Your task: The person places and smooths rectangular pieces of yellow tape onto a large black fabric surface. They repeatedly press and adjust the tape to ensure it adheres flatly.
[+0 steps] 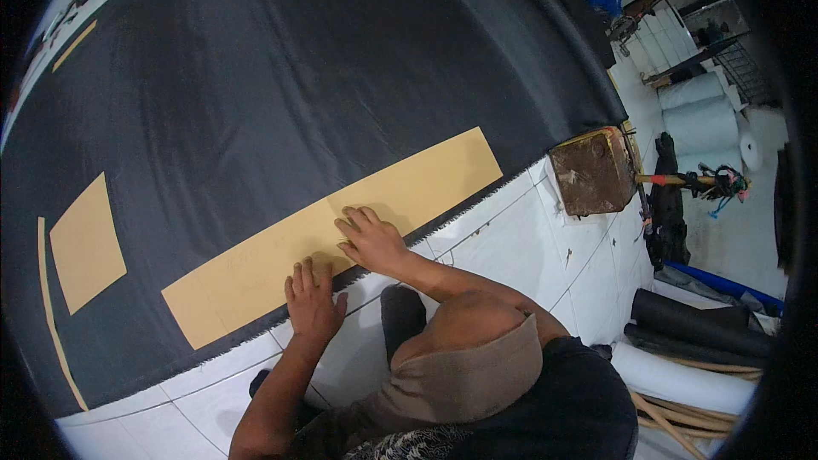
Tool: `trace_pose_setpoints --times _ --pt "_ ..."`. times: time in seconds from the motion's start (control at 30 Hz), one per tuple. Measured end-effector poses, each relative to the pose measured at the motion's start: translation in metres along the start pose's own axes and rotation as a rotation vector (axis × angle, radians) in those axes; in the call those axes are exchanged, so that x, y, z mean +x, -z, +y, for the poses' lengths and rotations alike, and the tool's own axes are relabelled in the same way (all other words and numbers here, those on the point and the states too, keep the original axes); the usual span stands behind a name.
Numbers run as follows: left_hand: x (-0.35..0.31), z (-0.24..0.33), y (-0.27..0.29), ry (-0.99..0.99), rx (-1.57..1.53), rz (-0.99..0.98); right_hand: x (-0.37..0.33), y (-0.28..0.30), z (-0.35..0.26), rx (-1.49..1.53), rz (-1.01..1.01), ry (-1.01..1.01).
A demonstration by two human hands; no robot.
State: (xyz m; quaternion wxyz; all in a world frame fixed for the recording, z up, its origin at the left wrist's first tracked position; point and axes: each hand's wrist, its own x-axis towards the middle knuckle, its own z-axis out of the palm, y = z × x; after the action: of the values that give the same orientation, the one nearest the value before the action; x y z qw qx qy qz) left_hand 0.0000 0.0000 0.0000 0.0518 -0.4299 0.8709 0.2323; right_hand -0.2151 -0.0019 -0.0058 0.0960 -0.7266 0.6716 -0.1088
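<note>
A long tan cardboard pattern piece [409,181] lies flat on a wide sheet of black fabric [273,94], close to its frayed near edge. My left hand [313,300] rests on the near edge of the pattern piece, fingers stretched out and pointing away from me. To its right, my right hand [373,241] lies on the middle of the same piece with its fingers spread. Neither hand grips anything. Faint pencil marks show on the left part of the cardboard.
Further left on the fabric lie a smaller four-sided cardboard piece [89,245] and a narrow strip [56,315]. A brown, worn block [594,172] stands at the fabric's right corner. Rolls of material [703,123] stand on the white tiled floor [498,243] at the right.
</note>
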Motion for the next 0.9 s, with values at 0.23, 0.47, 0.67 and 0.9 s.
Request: trace_pose_setpoints --times 0.23,0.47,0.67,0.9 --pt "0.008 -0.004 0.009 0.09 -0.008 0.029 0.0 -0.006 0.013 0.047 0.084 0.032" --pt "0.007 -0.009 0.002 0.087 -0.013 0.032 0.0 -0.01 0.014 0.077 0.045 0.008" --pt "0.007 -0.01 0.0 0.052 -0.028 0.032 -0.003 -0.012 0.019 0.047 0.053 0.006" --pt "0.012 0.001 -0.007 0.06 -0.06 0.032 -0.005 -0.003 0.028 0.012 -0.007 -0.047"
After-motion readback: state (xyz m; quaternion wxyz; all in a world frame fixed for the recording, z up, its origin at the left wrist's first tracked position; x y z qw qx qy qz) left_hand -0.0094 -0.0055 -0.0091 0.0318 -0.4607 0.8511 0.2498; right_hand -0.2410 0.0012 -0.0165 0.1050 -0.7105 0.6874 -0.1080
